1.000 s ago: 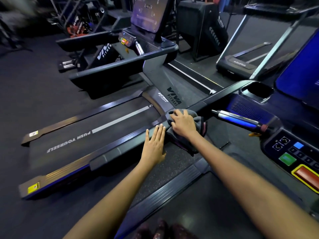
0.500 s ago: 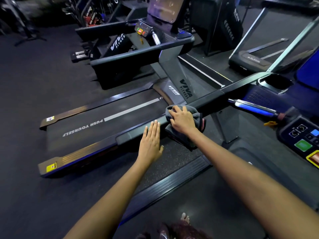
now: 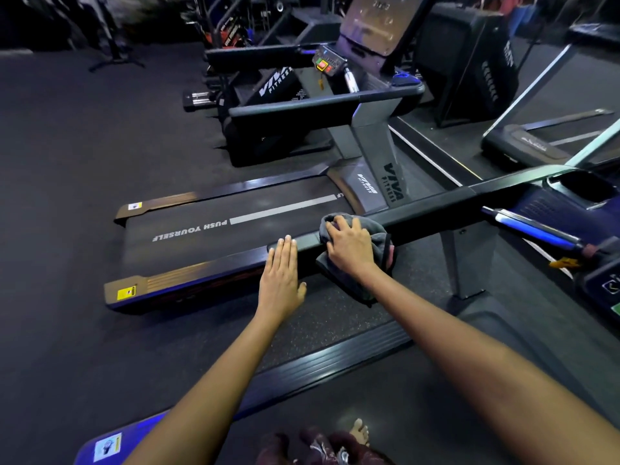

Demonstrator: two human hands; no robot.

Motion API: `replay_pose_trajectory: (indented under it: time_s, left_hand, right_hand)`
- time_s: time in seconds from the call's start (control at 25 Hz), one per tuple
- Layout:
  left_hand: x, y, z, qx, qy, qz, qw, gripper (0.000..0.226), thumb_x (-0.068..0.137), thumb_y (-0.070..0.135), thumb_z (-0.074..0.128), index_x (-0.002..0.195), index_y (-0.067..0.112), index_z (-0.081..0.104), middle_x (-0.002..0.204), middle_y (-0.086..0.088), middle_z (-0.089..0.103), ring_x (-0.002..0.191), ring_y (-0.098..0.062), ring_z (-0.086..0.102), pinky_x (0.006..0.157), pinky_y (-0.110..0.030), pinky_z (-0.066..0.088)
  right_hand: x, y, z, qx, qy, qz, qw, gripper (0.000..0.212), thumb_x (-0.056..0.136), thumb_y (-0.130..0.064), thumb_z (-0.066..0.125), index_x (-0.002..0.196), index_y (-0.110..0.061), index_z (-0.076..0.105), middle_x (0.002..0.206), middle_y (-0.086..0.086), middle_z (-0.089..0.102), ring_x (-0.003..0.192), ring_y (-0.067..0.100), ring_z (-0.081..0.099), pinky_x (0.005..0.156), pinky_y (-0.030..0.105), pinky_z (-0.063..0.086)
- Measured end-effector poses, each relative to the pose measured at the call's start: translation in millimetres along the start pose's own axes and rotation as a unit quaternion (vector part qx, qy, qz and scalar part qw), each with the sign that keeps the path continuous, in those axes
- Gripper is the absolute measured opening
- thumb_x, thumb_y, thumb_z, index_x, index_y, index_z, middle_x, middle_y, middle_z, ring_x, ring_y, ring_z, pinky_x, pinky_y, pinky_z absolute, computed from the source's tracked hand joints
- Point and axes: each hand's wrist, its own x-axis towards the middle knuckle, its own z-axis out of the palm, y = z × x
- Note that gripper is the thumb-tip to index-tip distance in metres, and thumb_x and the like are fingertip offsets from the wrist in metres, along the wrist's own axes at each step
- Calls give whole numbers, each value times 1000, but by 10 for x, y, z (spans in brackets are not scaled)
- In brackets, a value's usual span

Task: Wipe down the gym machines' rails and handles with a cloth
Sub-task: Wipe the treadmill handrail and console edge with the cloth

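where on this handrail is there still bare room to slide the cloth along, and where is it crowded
Bare rail runs from the cloth toward the console, up to the cup holder. The near end is crowded: the left hand lies flat on the rail's tip, just beside the right hand, which grips the cloth draped over the rail. A silver-blue grip juts out beside the console end.

Grey cloth on a treadmill handrail

A crumpled dark grey fabric cloth (image 3: 375, 236) is draped over the long black padded handrail (image 3: 436, 204) of the near treadmill, bunched on top near the rail's free end, one fold hanging below the bar
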Motion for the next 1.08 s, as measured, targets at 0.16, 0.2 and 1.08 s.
replay_pose_trajectory:
  time_s: [0.16,0.2,1.08]
  left_hand:
    - [30,-59,-2,-117,5,-1,993,74,87,14,49,148,2,8,157,-12,3,146,-23,-1,115,-29,-10]
    - [65,-67,-37,-185,12,-14,983,71,84,5,50,147,2,16,156,-12,11,146,-23,5,116,-27,-5]
    - [-805,-1250,-747,-574,83,-363,730,10,92,17,56,93,13,65,89,-8,66,85,-18,59,77,-31,48]
  right_hand:
    - [-71,-243,37,8,0,-31,999,44,92,-29,45,133,-15,47,135,8,44,114,36,43,81,43,44]
    - [-81,-299,46,16,-1,-37,999,45,91,-29,46,134,-15,46,135,8,44,114,36,43,81,43,44]
    - [-172,-1540,105,536,-181,-118,816,74,71,-15,80,131,-11,37,125,3,40,112,21,48,95,37,44]
